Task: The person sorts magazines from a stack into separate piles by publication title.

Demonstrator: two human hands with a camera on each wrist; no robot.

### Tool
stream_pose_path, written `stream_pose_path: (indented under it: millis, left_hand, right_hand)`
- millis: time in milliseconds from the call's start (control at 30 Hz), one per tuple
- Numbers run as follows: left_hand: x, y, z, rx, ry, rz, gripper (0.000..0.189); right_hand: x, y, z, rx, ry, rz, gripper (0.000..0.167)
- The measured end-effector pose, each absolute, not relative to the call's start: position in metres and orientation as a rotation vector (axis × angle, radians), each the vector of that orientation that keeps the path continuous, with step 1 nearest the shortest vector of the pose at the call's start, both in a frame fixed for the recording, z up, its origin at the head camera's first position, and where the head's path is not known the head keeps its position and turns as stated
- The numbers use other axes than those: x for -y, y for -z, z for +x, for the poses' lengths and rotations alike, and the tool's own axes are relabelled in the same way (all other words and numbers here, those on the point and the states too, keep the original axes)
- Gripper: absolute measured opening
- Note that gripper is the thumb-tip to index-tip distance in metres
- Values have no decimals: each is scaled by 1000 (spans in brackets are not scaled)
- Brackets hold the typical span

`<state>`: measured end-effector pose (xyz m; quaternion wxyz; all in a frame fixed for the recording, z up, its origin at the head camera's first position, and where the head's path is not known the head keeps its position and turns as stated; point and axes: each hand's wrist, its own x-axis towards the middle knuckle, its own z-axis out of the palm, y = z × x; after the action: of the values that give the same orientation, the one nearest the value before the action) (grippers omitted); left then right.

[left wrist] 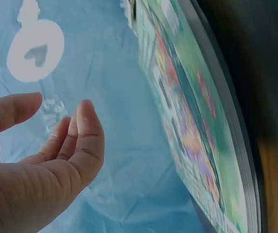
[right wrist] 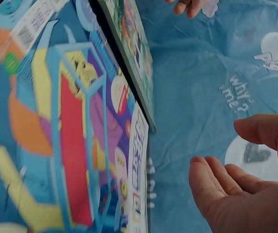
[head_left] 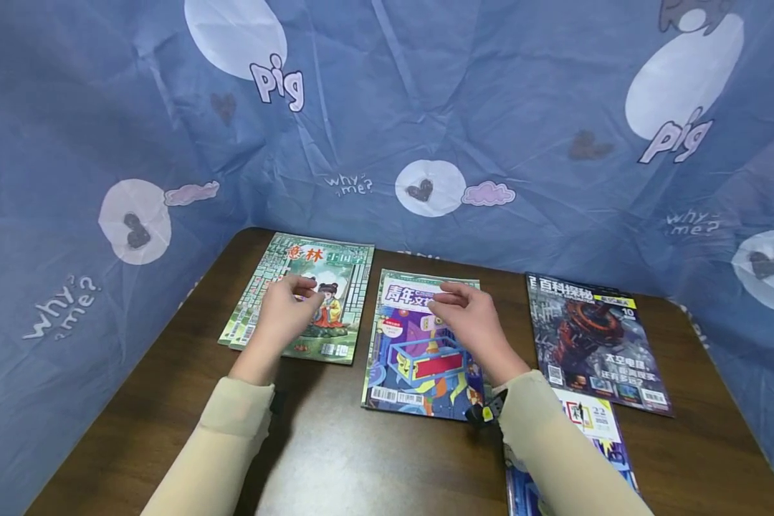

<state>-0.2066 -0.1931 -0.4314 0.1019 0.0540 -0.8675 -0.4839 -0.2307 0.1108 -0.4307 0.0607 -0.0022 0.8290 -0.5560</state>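
Note:
My left hand (head_left: 288,309) hovers over a green magazine (head_left: 348,315) on the left of the table, its thumb apart from the loosely bent fingers and nothing between them. In the left wrist view that hand (left wrist: 56,145) stands clear of the stack's cover (left wrist: 192,131). Above a purple magazine (head_left: 419,365) in the middle is my right hand (head_left: 471,319), also holding nothing. Seen from the right wrist, a gap separates the hand's (right wrist: 241,179) thumb and fingers, and the purple cover (right wrist: 76,145) lies off to the left. A green magazine edge shows under the purple one.
On the right lies a dark magazine (head_left: 593,344) with a robot-like red and black picture. Nearer the front, another colourful magazine (head_left: 596,423) is partly hidden by my right sleeve. A blue printed cloth (head_left: 361,107) hangs behind the brown table (head_left: 335,444).

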Motion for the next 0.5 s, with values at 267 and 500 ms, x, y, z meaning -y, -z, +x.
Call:
stream_pose_path:
  millis: [267,500]
  left_hand:
    - [161,430,-195,2534,1510,107,26]
    - [141,433,-190,2515,1530,83,24]
  right_hand:
    - [-145,437,-222,-2520,1726,29,55]
    - [-172,441,-218,-2522,1767,106,56]
